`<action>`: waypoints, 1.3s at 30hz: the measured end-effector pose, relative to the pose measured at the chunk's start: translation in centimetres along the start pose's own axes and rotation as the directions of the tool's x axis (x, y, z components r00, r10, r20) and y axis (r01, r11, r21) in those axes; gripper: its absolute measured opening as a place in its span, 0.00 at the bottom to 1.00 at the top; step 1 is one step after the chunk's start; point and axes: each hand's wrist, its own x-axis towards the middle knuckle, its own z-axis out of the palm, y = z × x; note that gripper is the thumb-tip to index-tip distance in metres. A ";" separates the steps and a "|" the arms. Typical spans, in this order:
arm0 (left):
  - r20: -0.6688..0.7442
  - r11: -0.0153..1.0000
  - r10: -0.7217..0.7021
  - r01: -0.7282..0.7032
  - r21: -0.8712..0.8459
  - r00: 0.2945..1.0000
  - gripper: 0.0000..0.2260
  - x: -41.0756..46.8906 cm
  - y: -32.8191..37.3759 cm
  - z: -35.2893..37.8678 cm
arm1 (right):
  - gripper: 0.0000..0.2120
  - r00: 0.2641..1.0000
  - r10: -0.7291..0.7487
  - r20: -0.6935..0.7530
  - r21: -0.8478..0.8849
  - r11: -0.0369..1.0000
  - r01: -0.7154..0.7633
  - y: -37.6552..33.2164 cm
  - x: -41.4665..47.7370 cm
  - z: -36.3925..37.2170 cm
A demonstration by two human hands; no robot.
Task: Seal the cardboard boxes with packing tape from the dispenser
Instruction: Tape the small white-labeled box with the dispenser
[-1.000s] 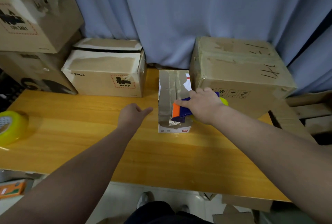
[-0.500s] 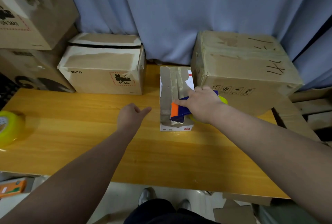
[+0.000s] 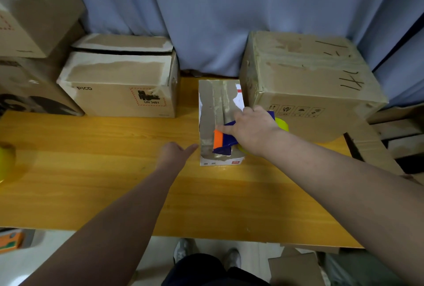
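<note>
A small white box [image 3: 211, 111] with brown tape strips along its top stands in the middle of the wooden table [image 3: 114, 171]. My right hand [image 3: 250, 128] grips a blue and orange tape dispenser [image 3: 221, 141] with a yellow-green roll, pressed onto the near end of the box's top. My left hand [image 3: 175, 153] is loosely curled on the table just left of the box, thumb pointing at its side and holding nothing.
A PICO cardboard box [image 3: 119, 83] stands at the back left with more boxes stacked beyond it. A large taped box [image 3: 309, 79] sits right of the small box. A yellow tape roll [image 3: 5, 159] lies at the table's left edge. Blue curtain behind.
My left hand has slid right, closer to the small box's side. The right hand and dispenser stay near the front end of the box top. The view has shifted slightly.
</note>
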 end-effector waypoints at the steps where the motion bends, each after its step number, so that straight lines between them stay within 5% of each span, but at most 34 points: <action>1: 0.025 1.000 -0.017 0.017 -0.012 1.000 0.24 0.1 0.1 0.2 | 0.34 1.000 0.001 0.000 -0.004 1.000 -0.001 0.0 0.0 0.0; 7: 0.149 0.994 -0.107 0.111 -0.019 0.983 0.24 0.3 0.4 0.2 | 0.35 1.000 0.001 -0.010 0.009 1.000 -0.001 -0.1 0.1 0.1; 17: 0.078 0.980 -0.181 0.186 -0.065 0.980 0.25 0.2 0.0 0.9 | 0.33 1.000 -0.002 -0.016 0.033 0.999 0.002 0.0 0.3 0.0; 24: -0.162 0.998 -0.053 0.047 -0.041 0.985 0.32 -1.1 1.0 0.8 | 0.32 1.000 -0.004 -0.021 0.043 0.999 0.005 0.0 0.1 -0.2; 28: -0.294 0.961 0.071 -0.145 -0.238 0.953 0.14 -2.0 1.3 0.2 | 0.32 1.000 -0.004 -0.014 0.035 0.999 0.005 -0.1 -0.3 -0.4; 32: -0.048 0.707 0.056 -0.074 -0.703 0.997 0.25 -4.9 2.3 1.1 | 0.32 1.000 0.009 -0.030 0.052 0.999 -0.007 -0.2 -0.4 -0.2; 39: 0.283 0.702 0.008 0.196 -0.684 0.959 0.33 -4.6 0.6 5.1 | 0.32 0.997 0.008 -0.071 0.063 0.998 -0.003 -0.3 -0.5 0.7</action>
